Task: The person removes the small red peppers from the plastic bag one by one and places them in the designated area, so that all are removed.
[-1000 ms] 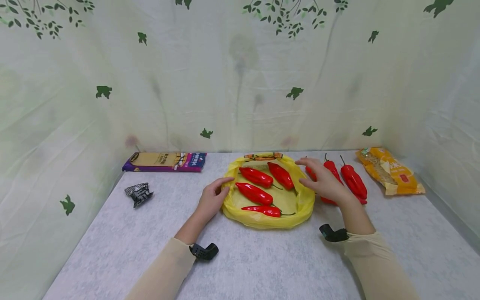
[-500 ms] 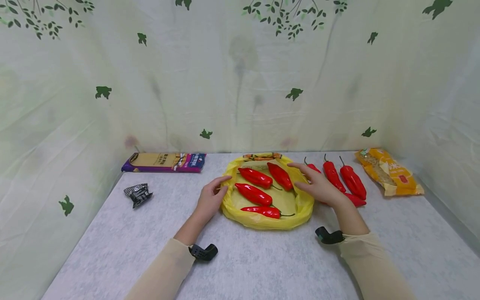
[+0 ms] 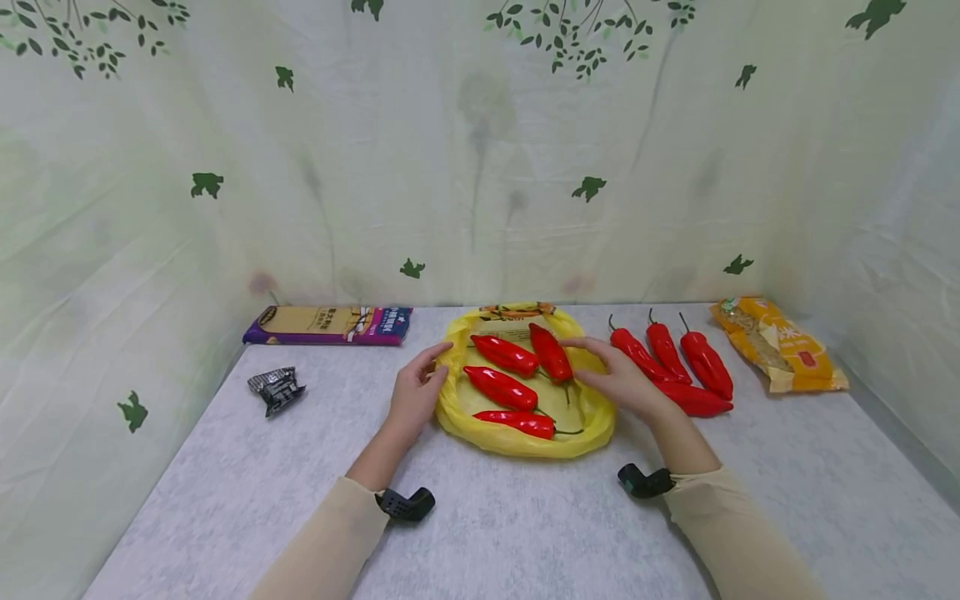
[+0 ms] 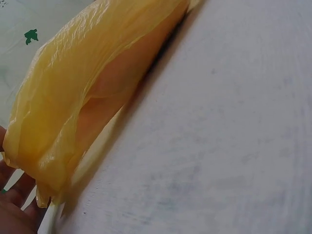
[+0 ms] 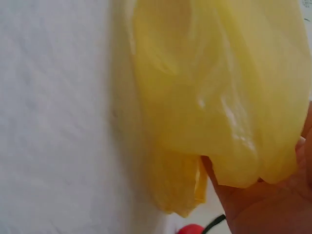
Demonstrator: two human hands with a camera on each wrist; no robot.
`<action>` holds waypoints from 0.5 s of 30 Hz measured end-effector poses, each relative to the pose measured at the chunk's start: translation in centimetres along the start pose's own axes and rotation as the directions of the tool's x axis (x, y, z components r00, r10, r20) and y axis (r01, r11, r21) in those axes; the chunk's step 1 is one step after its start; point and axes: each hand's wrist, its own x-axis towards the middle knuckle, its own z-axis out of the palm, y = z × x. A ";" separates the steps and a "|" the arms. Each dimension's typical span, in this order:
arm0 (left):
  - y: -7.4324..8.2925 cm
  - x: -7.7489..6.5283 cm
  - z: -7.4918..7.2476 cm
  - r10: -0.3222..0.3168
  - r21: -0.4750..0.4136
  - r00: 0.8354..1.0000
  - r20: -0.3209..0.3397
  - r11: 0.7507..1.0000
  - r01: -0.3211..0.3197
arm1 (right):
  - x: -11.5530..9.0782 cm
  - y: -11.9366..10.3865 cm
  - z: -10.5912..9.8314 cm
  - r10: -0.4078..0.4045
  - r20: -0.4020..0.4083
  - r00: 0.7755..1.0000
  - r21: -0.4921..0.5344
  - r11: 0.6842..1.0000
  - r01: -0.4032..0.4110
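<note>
Thumb and forefinger of the right hand (image 3: 618,375) stand apart, lightly bent, at the right rim of the yellow bag (image 3: 528,447). The left hand (image 3: 415,390) is set much the same at the opposite rim (whether either pinches the film, I cannot tell). The right hand has just come inward, the bag has slid slightly toward the table's (image 3: 525,533) left edge, and its mouth looks a little narrower; I judge the work to be shaping the bag, its four peppers (image 3: 501,388) staying inside. The right-hand upper pepper (image 3: 551,354) has swung leftward, its stem end just beside the right thumb. The bag lies between both hands, near the middle of the table's far edge. Beyond, four loose peppers (image 3: 695,400) lie toward the far right corner.
</note>
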 end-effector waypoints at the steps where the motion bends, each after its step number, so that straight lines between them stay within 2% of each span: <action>1: 0.0 0.0 0.0 -0.006 -0.005 1.000 -0.005 1.000 0.006 | 0.0 0.1 0.2 -0.002 -0.007 1.000 0.016 1.000 0.002; 4: 0.0 0.1 -0.1 -0.011 -0.010 1.000 -0.011 1.000 0.011 | 0.1 0.2 0.8 -0.023 -0.021 1.000 0.057 0.998 0.025; 8: 0.2 0.0 -0.2 0.027 0.033 0.999 -0.016 0.999 -0.027 | 0.2 0.3 1.6 -0.048 -0.046 0.998 0.088 0.995 0.052; 12: 0.6 -0.1 -0.3 0.124 0.122 0.992 -0.038 0.985 -0.118 | 0.3 0.5 2.2 -0.017 -0.092 0.996 0.110 0.994 0.027; 15: 1.0 -0.3 -0.4 0.203 0.185 0.978 -0.057 0.964 -0.189 | 0.5 0.8 2.6 0.025 -0.129 0.991 0.160 0.987 -0.004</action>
